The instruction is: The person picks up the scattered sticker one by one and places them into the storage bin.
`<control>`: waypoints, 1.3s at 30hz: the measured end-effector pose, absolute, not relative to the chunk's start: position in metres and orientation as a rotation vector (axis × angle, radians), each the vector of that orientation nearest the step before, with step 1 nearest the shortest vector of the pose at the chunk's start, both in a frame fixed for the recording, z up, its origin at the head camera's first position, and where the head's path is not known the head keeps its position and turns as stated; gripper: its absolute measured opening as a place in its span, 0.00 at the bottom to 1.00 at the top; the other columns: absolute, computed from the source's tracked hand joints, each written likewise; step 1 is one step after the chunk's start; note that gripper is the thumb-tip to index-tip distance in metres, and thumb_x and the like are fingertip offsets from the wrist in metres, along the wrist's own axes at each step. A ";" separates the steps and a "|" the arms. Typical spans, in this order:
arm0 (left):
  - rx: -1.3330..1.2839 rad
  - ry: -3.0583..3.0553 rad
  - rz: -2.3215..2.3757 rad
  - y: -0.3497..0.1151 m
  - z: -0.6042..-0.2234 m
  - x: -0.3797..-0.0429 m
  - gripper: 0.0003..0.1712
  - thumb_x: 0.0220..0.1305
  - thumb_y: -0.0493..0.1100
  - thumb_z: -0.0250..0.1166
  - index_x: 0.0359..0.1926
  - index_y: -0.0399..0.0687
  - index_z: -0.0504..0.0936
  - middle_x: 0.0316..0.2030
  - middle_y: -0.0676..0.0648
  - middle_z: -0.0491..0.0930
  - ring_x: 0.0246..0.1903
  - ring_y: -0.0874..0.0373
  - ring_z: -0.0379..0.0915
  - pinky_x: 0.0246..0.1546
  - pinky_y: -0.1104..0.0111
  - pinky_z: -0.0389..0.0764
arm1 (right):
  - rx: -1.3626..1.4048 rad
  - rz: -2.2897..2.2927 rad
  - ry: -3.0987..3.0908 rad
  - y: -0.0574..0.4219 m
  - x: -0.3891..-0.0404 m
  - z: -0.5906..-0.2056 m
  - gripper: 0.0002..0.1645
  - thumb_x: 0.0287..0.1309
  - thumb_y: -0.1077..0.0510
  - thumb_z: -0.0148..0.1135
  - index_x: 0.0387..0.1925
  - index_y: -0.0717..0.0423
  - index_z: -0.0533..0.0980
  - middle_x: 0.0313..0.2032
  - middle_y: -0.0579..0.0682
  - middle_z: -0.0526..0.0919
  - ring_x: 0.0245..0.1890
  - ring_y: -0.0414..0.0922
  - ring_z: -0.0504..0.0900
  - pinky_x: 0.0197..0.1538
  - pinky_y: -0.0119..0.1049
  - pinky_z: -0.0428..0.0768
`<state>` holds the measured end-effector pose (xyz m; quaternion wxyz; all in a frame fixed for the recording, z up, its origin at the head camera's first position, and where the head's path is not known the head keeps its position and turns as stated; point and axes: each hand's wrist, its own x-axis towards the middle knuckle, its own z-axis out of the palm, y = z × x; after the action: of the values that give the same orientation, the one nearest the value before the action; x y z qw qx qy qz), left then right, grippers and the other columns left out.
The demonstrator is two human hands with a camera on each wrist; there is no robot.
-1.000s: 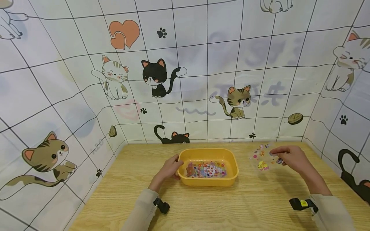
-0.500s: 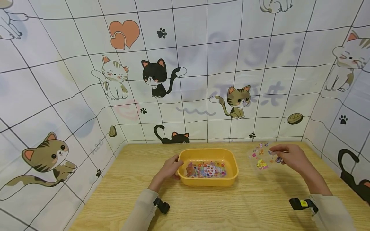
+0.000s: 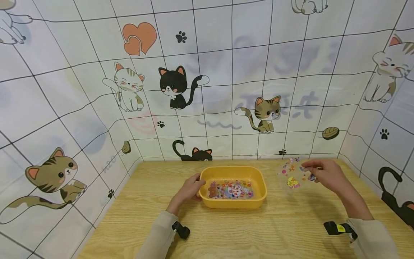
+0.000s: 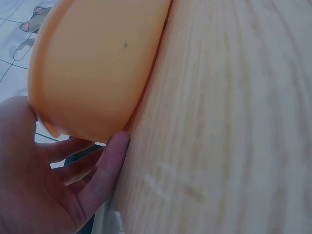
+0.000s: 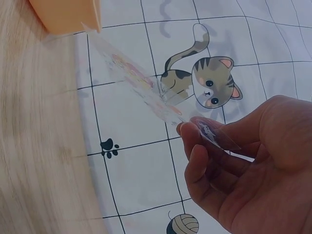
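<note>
My left hand (image 3: 188, 189) grips the left end of a yellow plastic basin (image 3: 233, 204), thumb at the rim. In the left wrist view its fingers reach along the basin's outer wall (image 4: 97, 68), down close to the tabletop. Colourful stickers (image 3: 234, 190) with cartoon animals lie on the basin's floor. To the right of the basin, my right hand (image 3: 330, 178) pinches a clear sticker sheet (image 3: 292, 182) by its right side, held up over the table. The right wrist view shows this thin sheet (image 5: 131, 78) nearly edge-on between thumb and fingers.
A wood-grain table (image 3: 226, 230) carries the basin. White sheeting printed with cats and grid lines (image 3: 213, 108) closes off the back and both sides. Dark straps with small devices (image 3: 339, 228) sit at both wrists.
The sticker sheet has shifted slightly left and its angle has changed a little in my right hand. My left hand and the basin have stayed put.
</note>
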<state>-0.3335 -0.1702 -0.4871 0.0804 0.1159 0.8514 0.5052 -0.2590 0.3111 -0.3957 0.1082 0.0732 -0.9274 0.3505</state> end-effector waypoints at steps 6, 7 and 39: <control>0.344 2.538 1.515 -0.170 -0.487 -0.334 0.26 0.75 0.50 0.53 0.68 0.47 0.73 0.53 0.39 0.76 0.34 0.54 0.83 0.23 0.58 0.91 | 0.221 1.037 -2.725 0.310 -0.257 -0.393 0.19 0.76 0.65 0.48 0.58 0.71 0.78 0.50 0.70 0.85 0.29 0.35 0.76 0.26 0.33 0.81; 0.346 2.539 1.513 -0.170 -0.487 -0.334 0.25 0.75 0.50 0.53 0.68 0.47 0.73 0.53 0.39 0.77 0.34 0.54 0.83 0.23 0.58 0.91 | 0.219 1.039 -2.726 0.309 -0.257 -0.392 0.19 0.76 0.65 0.48 0.59 0.70 0.78 0.50 0.69 0.85 0.29 0.35 0.76 0.26 0.33 0.80; 0.349 2.557 1.503 -0.169 -0.486 -0.333 0.26 0.75 0.49 0.53 0.69 0.47 0.73 0.51 0.39 0.77 0.31 0.54 0.83 0.22 0.59 0.90 | 0.219 1.035 -2.709 0.306 -0.256 -0.389 0.20 0.74 0.65 0.47 0.58 0.69 0.79 0.48 0.68 0.86 0.26 0.37 0.74 0.24 0.33 0.79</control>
<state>-0.3327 -0.1693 -0.4856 0.0777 0.1164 0.8536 0.5017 -0.2564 0.3058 -0.3893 0.1163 0.0749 -0.9252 0.3535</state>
